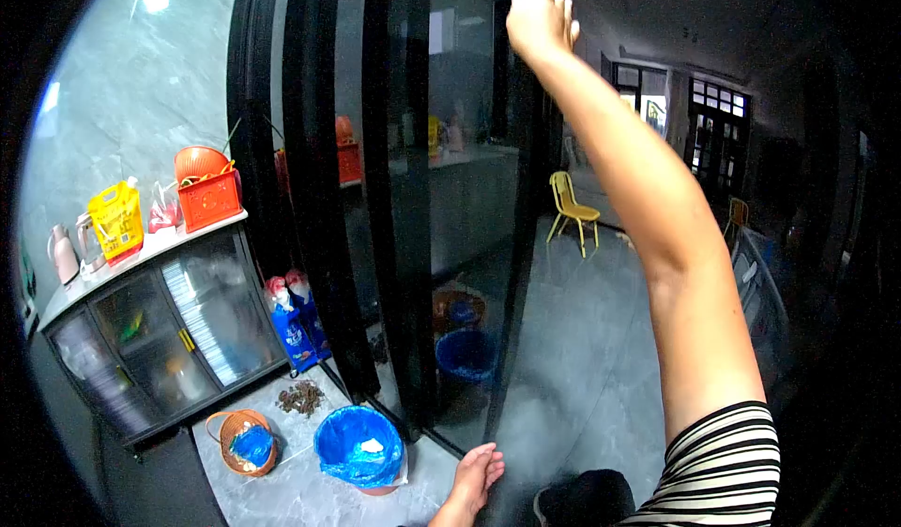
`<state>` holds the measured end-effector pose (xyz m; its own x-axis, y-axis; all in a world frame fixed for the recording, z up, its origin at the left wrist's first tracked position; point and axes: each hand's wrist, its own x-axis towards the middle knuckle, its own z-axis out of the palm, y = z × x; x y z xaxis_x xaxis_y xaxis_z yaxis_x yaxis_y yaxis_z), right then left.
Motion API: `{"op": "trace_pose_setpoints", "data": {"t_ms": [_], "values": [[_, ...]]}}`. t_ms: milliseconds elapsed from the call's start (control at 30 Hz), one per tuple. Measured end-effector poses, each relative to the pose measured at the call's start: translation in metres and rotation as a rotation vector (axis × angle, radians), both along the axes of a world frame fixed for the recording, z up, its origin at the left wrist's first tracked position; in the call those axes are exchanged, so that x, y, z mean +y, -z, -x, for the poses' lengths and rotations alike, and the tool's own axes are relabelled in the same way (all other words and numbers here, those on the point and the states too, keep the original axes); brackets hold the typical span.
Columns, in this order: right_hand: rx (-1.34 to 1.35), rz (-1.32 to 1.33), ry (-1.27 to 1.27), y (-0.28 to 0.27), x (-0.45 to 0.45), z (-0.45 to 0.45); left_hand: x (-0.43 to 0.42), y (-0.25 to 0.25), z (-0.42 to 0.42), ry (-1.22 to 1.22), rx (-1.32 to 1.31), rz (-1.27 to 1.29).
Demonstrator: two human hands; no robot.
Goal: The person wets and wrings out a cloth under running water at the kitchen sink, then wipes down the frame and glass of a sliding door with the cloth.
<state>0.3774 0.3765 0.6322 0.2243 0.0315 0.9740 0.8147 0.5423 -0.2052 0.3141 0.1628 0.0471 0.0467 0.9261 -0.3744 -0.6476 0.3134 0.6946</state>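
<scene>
High up, my right hand (544, 22) is raised at the upper edge of a black-framed glass door panel (469, 208). Its fingers are curled closed, and whatever is inside them is hidden. A black-and-white striped sleeve (723, 466) covers that upper arm. Low down by the panel's bottom corner, my left hand (477, 475) hangs with loosely bent fingers and nothing visible in it. To its left stands a bin lined with a blue bag (358, 447), a white scrap inside.
A wicker basket (249, 442) and a pile of brown bits (300, 397) are on the floor. Blue packs (298, 325) lean beside a glass-fronted cabinet (169, 330), topped by a yellow pouch (116, 220) and a red basket (210, 198). Farther back stands a yellow chair (572, 210).
</scene>
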Motion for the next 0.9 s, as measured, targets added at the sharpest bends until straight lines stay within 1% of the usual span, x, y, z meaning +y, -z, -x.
{"op": "trace_pose_setpoints", "data": {"t_ms": [33,100,133,167,200,233,267,333,400,433,500,533,567,633,700,767,833,900], "values": [[0.062,-0.029,0.054,-0.008,0.007,0.001,-0.001,0.002,0.0,0.003,0.002,0.02],[-0.04,0.211,0.042,0.012,-0.043,0.004,0.003,0.007,0.002,0.003,0.019,-0.012],[0.033,0.05,0.041,0.022,-0.005,0.007,0.003,0.006,0.004,-0.007,-0.007,-0.021],[0.005,-0.016,-0.01,0.044,-0.014,0.005,0.001,0.002,0.005,-0.001,0.001,-0.007],[0.003,-0.161,0.028,0.071,0.008,0.005,0.001,-0.003,0.006,-0.014,-0.007,-0.02],[-0.023,-0.12,0.014,0.104,0.007,0.005,0.0,-0.008,0.008,-0.031,-0.014,-0.033],[-0.022,-0.042,-0.081,0.14,-0.007,0.007,-0.002,-0.012,0.008,-0.039,-0.016,-0.03],[-0.062,0.041,-0.027,0.219,-0.016,0.007,-0.003,-0.011,0.008,-0.032,-0.002,-0.023],[-0.031,0.191,-0.069,0.29,-0.032,0.012,-0.005,-0.009,0.008,-0.021,0.005,-0.013],[-0.021,0.21,-0.093,0.324,-0.038,0.014,-0.006,-0.007,0.008,-0.023,0.015,-0.003],[-0.017,0.285,-0.081,0.354,-0.044,0.018,-0.006,-0.006,0.01,-0.03,0.023,-0.009],[-0.015,0.267,-0.106,0.357,-0.035,0.019,-0.005,-0.003,0.01,-0.022,0.057,0.002],[0.0,0.271,-0.126,0.348,-0.033,0.019,-0.006,-0.004,0.01,-0.024,0.068,0.025],[0.0,0.266,-0.155,0.316,-0.027,0.017,-0.009,-0.006,0.01,-0.002,0.07,-0.008],[0.039,0.283,-0.254,0.287,-0.019,0.016,-0.009,-0.004,0.012,0.007,0.061,0.002],[0.091,0.347,-0.36,0.27,-0.01,0.016,-0.008,-0.005,0.013,-0.005,0.04,-0.007],[0.129,0.348,-0.387,0.273,-0.011,0.015,-0.006,-0.006,0.014,-0.015,0.044,0.008],[0.087,0.304,-0.36,0.287,-0.013,0.012,-0.006,-0.009,0.012,-0.019,0.019,0.011]]}}
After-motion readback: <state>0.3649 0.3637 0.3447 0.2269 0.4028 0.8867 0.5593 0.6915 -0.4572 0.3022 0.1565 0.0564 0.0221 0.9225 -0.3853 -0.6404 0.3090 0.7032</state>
